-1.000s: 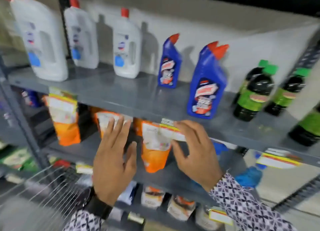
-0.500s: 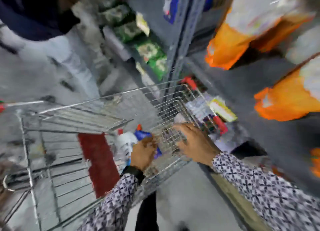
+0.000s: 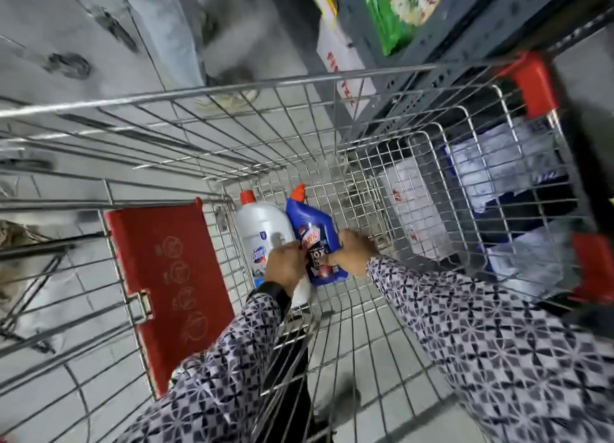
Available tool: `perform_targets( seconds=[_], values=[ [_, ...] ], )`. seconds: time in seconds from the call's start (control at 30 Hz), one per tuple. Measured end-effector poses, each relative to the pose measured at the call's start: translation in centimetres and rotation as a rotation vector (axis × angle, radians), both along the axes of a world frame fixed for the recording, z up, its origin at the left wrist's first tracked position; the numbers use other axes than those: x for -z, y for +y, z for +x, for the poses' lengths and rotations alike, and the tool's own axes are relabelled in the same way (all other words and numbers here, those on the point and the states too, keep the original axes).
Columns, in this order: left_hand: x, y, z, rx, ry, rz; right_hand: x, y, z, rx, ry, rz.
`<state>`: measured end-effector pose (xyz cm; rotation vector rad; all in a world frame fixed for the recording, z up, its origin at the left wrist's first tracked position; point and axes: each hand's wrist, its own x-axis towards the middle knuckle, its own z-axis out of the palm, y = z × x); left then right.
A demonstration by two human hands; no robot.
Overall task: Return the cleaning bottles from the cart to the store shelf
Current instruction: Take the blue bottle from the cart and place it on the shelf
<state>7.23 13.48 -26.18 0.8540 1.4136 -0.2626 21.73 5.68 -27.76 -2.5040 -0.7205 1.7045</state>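
Observation:
I look straight down into the wire cart. On its floor lie a white bottle with a red cap and, right beside it, a blue bottle with an orange-red angled cap. My left hand grips the blue bottle's left side, partly over the white bottle's lower body. My right hand clasps the blue bottle's right side. Both hands hold the blue bottle low inside the cart.
The cart's red child-seat flap lies to the left. A grey shelf upright with green packets stands beyond the cart at the upper right. White and blue packs show through the cart's right wall.
A second ago my hands were at the shelf edge by orange pouches. My view dropped to the cart, my hands reached in, and now both are closed on the blue bottle.

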Motion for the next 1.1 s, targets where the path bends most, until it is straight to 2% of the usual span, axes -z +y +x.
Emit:
perform_targets(
  seconds=[0.13,0.27,0.4,0.47,0.57,0.7,0.93,1.1],
  values=[
    [0.8,-0.4,-0.5,-0.132,-0.064,-0.036,-0.2,0.6,-1.0,0.128,-0.018,0.039],
    [0.5,-1.0,-0.6,-0.162,-0.066,-0.014,-0.9,0.6,-0.8,0.119,-0.089,0.061],
    [-4.3,-1.6,-0.5,-0.188,-0.127,0.03,-5.6,-0.6,0.6,0.162,-0.033,0.096],
    [-8.2,-2.0,0.3,-0.168,-0.193,0.028,-8.5,-2.3,1.2,0.245,0.023,0.198],
    [-15.9,-4.2,0.7,-0.062,-0.344,0.006,-15.3,-6.1,1.3,0.405,0.119,0.396],
    [-26.0,-8.9,0.0,0.062,-0.657,0.039,-28.4,-13.0,0.2,0.543,0.073,0.658],
    [-46.9,-21.7,1.7,0.346,-1.116,0.153,-52.4,-31.4,-3.3,0.77,-0.244,1.122],
    [-60.3,-31.4,2.9,0.635,-1.394,0.326,-64.9,-43.7,-7.2,0.856,-0.505,1.355]
  ],
)
